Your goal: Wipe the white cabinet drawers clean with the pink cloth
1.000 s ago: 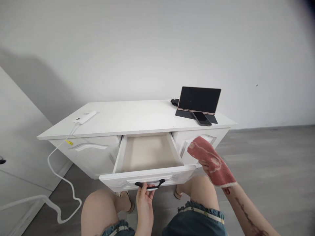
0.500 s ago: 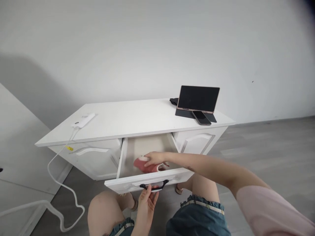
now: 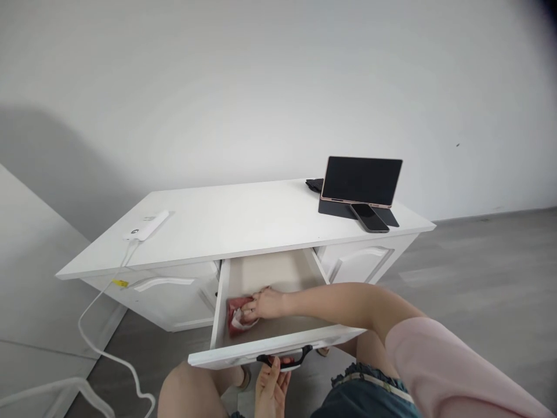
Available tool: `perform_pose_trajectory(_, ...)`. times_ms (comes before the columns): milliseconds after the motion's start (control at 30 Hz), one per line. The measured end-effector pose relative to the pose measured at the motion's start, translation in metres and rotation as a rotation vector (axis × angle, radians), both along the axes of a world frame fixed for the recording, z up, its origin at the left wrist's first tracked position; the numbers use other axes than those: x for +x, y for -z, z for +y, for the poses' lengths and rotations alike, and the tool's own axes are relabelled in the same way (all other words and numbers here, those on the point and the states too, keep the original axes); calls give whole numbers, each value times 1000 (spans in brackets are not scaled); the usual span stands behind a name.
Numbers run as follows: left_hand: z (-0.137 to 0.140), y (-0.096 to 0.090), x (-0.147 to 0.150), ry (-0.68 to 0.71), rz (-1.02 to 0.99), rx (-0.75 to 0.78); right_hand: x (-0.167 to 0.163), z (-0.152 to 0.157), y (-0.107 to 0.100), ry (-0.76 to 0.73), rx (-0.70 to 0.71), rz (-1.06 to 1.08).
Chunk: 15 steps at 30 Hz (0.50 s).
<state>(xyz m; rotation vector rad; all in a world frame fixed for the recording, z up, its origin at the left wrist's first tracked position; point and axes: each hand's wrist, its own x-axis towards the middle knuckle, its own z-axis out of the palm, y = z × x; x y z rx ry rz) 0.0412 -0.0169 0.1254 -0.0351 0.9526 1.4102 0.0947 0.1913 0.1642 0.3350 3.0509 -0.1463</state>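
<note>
A white drawer [image 3: 270, 265] is pulled out from the middle of a white cabinet. My left hand [image 3: 272, 390] grips its black handle [image 3: 285, 360] from below, with the fingers curled round it. Inside the drawer, my right hand [image 3: 266, 304] is on a red and white cloth [image 3: 235, 328], fingers bent over it. The cloth lies bunched against the drawer's left wall, and my hand covers part of it.
On the cabinet top [image 3: 226, 220] stand a tablet [image 3: 362, 181] on its cover and a phone [image 3: 369, 218], with a black item [image 3: 314, 185] behind. A white power strip [image 3: 147, 225] lies on the left, its cable [image 3: 111, 355] hanging down. My knees are below the drawer.
My right hand has moved the cloth leftward to the drawer's left wall. The view has shifted slightly, and my left hand stays on the handle.
</note>
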Motion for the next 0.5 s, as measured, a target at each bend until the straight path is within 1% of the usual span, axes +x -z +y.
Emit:
perform_pose_trajectory(67,0,3,1,-8,17,-7,-7,14,-3,120,17,-36)
perform_pose_trajectory(133,1,6,1,-11,23,-1,-15,29,-8,216,-20,-68)
perform_pose_trajectory(200,1,10,1,-7,38,17,-22,43,-15,277,-66,-84)
perform_pose_trajectory(333,3,16,2,-26,99,55,-30,69,-24,358,-114,-70)
perform_pose_trajectory(500,6,11,2,-90,77,102,-30,94,-28,529,-205,-36)
